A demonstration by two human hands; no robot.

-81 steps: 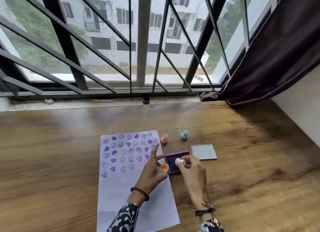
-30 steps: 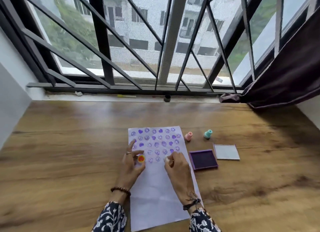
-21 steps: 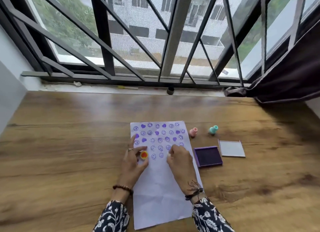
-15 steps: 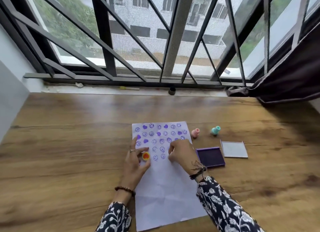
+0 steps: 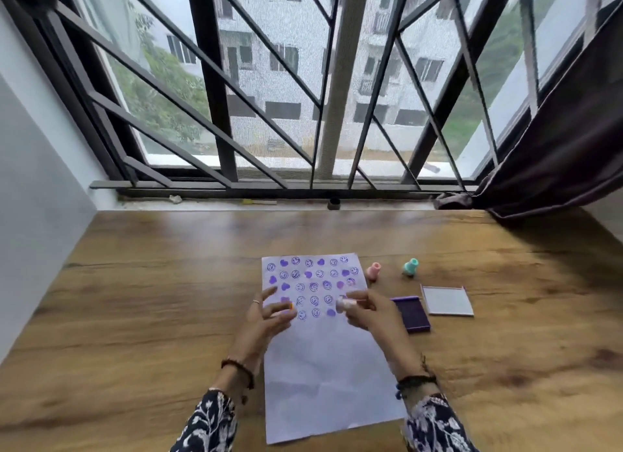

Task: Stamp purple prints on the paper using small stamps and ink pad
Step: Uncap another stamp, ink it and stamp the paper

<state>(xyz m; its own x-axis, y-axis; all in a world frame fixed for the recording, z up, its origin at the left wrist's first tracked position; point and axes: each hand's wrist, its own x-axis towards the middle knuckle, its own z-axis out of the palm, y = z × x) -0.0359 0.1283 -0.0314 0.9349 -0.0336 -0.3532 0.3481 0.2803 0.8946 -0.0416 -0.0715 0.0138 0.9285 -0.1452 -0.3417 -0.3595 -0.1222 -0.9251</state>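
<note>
Head-camera view of a wooden table beneath a barred window. A sheet of paper lies lengthwise at centre; its far half carries rows of purple heart and smiley-face prints, the near half is blank. The left hand, fingers loosely spread, pinches a small orange stamp between thumb and fingertips above the left edge of the printed rows. The right hand grips a pale pink-white stamp in its fingertips, stamp face turned leftward, raised over the lowest row of prints; both hands are motion-blurred. Just right of the paper sits the open ink pad, a shallow purple tray whose well is filled with dark purple ink pad material; its near-left corner is hidden by the right hand. The detached lid lies flat beside it, inner face pale. Two further stamps, pink and teal, rest on the table beyond the pad. A dark curtain hangs at right.
</note>
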